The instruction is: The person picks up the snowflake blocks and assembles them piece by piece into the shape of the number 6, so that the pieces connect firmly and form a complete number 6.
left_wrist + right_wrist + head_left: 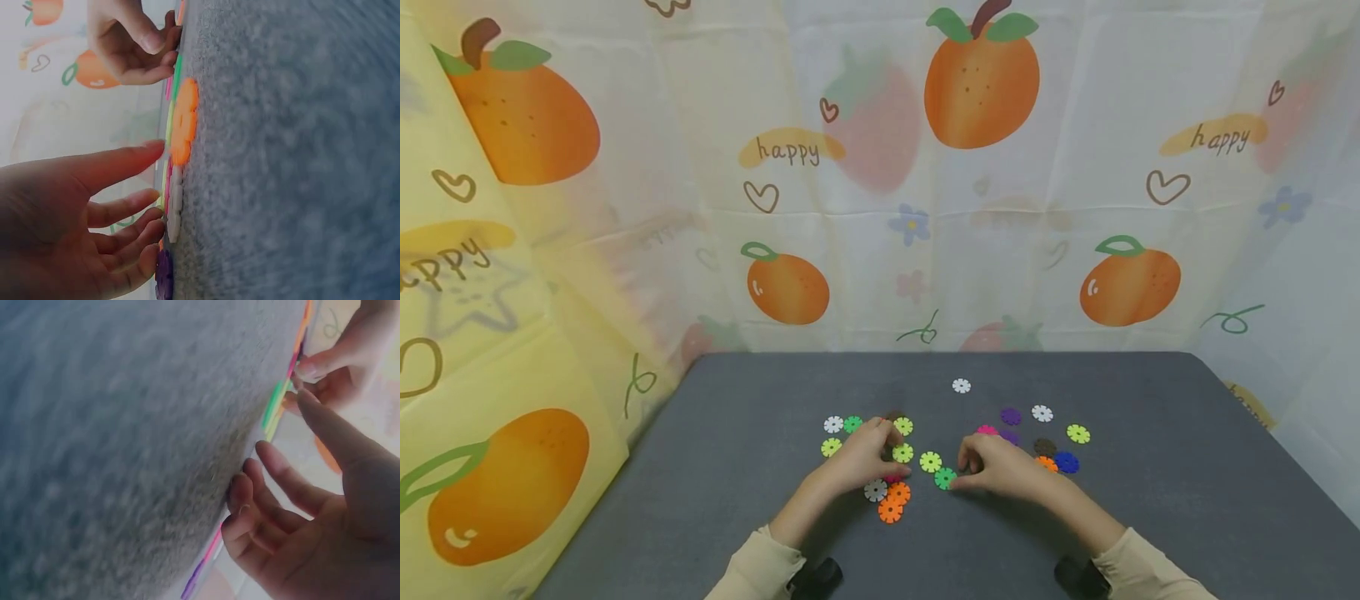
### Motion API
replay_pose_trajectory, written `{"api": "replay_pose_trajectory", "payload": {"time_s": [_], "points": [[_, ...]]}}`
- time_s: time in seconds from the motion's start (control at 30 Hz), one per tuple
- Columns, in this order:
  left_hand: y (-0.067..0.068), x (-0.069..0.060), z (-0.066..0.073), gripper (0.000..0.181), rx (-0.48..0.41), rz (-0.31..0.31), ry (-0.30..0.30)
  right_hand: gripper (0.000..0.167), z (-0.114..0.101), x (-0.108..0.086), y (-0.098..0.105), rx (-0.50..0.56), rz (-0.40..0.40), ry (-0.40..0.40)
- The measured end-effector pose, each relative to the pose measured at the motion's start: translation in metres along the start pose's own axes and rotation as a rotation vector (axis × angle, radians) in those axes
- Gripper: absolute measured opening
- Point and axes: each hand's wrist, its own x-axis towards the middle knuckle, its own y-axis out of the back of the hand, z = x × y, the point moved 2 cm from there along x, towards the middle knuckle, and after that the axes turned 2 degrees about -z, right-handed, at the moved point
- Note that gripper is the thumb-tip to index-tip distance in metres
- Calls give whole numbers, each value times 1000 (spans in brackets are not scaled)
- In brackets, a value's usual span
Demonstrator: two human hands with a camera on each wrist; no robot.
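Notched plastic discs lie flat on a dark grey table (760, 500). My left hand (867, 458) reaches low over the left group, its thumb apart from its fingers, beside a yellow-green disc (902, 452). Just below it are a grey-white disc (876, 490) and orange discs (891, 510). My right hand (1003, 468) has its thumb tip beside a green disc (945, 478); whether they touch cannot be told. Another yellow-green disc (931, 462) lies between the hands. In the right wrist view, nothing shows between the spread thumb and bent fingers (287, 481).
Right of the right hand lie a blue disc (1066, 462), a brown disc (1045, 447), a purple disc (1011, 416) and a yellow-green one. A white disc (961, 386) sits farther back. A fruit-printed cloth (1000, 208) hangs behind the table and on its left.
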Motion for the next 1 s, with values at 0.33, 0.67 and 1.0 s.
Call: {"api": "replay_pose_trajectory", "payload": {"time_s": [0.33, 0.67, 1.0], "points": [[-2, 0, 0, 30, -66, -2, 28, 31, -2, 2, -6, -17, 24, 0], [3, -5, 1, 34, -51, 10, 88, 31, -5, 5, -12, 15, 48, -60], [6, -7, 0, 34, -48, 14, 145, 31, -4, 5, -12, 74, 38, -89]]}}
